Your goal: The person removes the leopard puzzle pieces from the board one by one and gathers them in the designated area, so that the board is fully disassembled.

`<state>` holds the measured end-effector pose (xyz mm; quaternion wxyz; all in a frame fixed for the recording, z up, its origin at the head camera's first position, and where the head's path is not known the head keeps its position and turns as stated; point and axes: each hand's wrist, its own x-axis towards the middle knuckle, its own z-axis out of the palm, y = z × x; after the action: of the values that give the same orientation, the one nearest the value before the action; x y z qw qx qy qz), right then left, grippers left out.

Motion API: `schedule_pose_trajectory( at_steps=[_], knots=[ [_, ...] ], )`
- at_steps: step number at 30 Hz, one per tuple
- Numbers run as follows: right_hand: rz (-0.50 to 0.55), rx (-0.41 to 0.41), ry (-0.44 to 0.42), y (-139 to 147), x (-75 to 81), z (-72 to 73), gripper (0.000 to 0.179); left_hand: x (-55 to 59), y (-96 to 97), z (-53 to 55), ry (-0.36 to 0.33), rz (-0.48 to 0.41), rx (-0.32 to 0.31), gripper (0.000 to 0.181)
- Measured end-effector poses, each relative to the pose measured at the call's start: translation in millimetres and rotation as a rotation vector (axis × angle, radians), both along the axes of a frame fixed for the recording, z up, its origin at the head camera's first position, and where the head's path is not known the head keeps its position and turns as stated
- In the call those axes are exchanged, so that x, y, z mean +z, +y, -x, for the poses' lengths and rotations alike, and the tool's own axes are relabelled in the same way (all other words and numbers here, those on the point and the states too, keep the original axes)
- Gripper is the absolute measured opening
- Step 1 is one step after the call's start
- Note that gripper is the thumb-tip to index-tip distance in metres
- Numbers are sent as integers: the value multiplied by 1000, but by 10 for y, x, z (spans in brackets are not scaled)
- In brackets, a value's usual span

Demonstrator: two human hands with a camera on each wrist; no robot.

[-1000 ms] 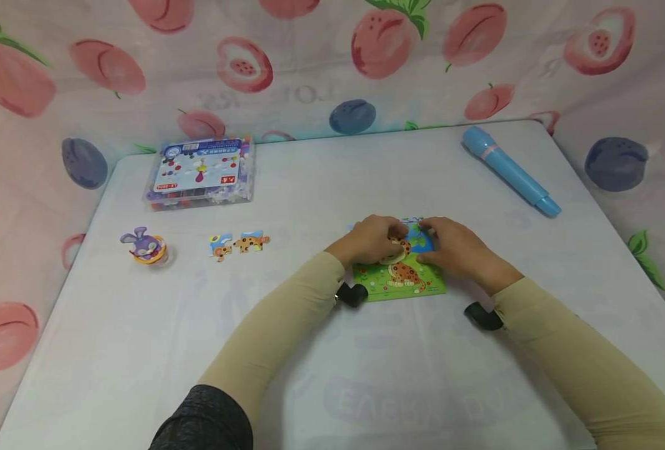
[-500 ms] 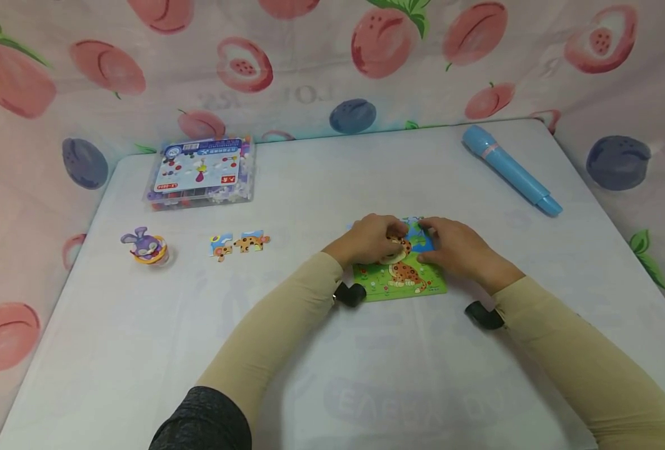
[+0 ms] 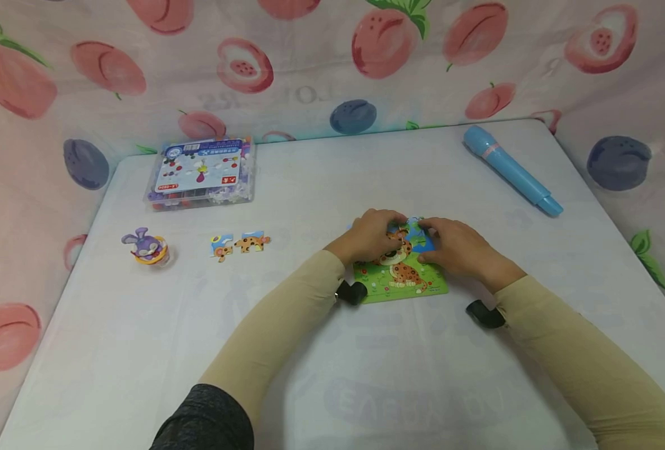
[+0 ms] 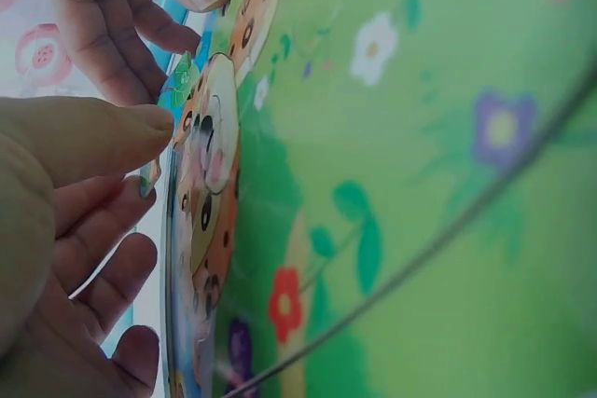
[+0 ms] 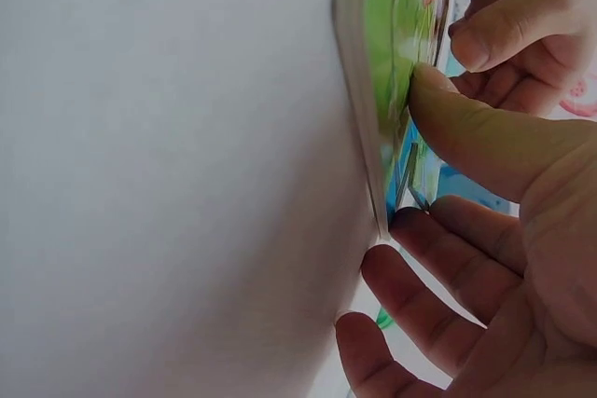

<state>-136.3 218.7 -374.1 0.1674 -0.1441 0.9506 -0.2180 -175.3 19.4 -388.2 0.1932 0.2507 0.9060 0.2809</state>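
Observation:
A jigsaw puzzle board [image 3: 402,289] with a spotted leopard on green grass and blue sky lies on the white table. My left hand [image 3: 370,236] is over the board's upper left part. In the left wrist view its thumb and index finger pinch a small blue-green puzzle piece [image 4: 149,174], mostly hidden by the fingers. My right hand [image 3: 460,249] holds the board's upper right corner, with the thumb on the printed face and fingertips at the edge. By those fingertips the right wrist view shows a tilted puzzle piece [image 5: 410,172].
Two loose puzzle pieces [image 3: 222,247] lie left of the board. Farther left is a purple rabbit toy [image 3: 148,247] in a small cup. A clear plastic box [image 3: 200,172] of colourful parts stands back left, and a light blue microphone-shaped object [image 3: 511,170] back right.
My left hand has lifted slightly and shifted up the board, uncovering more of the leopard's head. The right hand stays at the corner, nearly still.

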Motion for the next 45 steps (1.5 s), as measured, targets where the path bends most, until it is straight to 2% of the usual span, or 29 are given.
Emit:
schedule_pose_trajectory(
  at_steps=[4,10,19,26,37,45],
  knots=[
    [10,21,3,16,-9,10,70,-5,-14,5,7,-19,4,46],
    [28,17,-5,24,-28,17,73,-24,-26,12,-25,-93,30,44],
    [46,-20,-26,23,-25,2,77,4,16,25,-32,-136,-5,43],
    [55,-22,-22,25,-25,-9,76,-8,64,20,-64,-168,-5,42],
    [24,19,-15,30,-23,4,72,-1,89,4,-90,-141,12,46],
    [15,28,-23,29,-9,-1,71,-21,99,14,-97,-126,-2,48]
  ],
)
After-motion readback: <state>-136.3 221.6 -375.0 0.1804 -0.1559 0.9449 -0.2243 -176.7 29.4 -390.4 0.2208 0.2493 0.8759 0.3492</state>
